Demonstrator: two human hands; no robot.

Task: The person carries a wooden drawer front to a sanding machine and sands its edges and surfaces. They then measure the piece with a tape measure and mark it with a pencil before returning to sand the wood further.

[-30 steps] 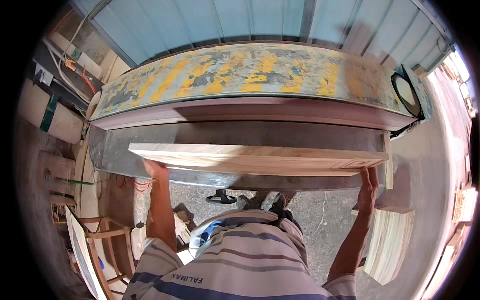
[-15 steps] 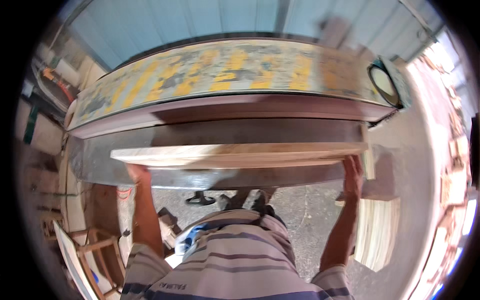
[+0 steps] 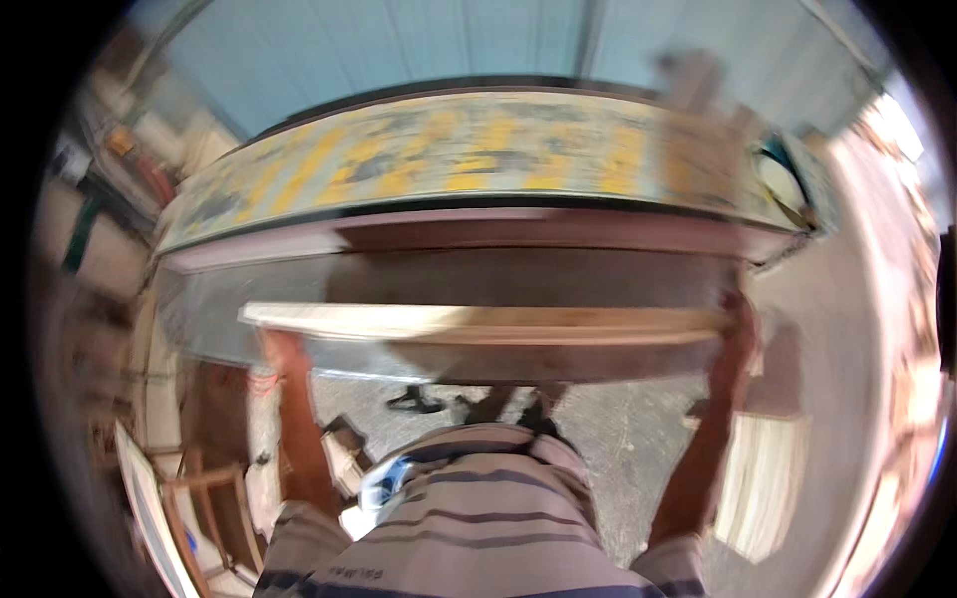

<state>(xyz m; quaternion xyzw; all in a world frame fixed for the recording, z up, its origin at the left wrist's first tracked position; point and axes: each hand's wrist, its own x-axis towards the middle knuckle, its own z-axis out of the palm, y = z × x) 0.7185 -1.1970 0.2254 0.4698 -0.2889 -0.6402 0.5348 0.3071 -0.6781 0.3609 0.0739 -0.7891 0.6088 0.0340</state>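
A long pale wooden board (image 3: 478, 324) lies crosswise before me, over a grey metal table surface (image 3: 199, 309). My left hand (image 3: 284, 346) is at its left end, on the near edge, with the fingers partly hidden and smeared by motion. At the other end my right hand (image 3: 736, 321) is closed around the board's tip. The board's left part is brightly lit, and its right part is in shadow. Just beyond the metal surface runs a long machine housing (image 3: 329, 239) with a worn, yellow-striped top (image 3: 478, 164).
A rounded opening (image 3: 783, 184) marks the housing's right end. Behind stands a light blue panel wall (image 3: 399, 50). A stack of pale boards (image 3: 763, 483) is at my right, and a wooden frame (image 3: 204, 488) at my left. Grey floor (image 3: 608, 429) shows below the metal surface.
The whole view has shifted a little and is more blurred. The board shows a narrower side now and sits slightly nearer me. My right hand has moved from its near edge up around the right end.
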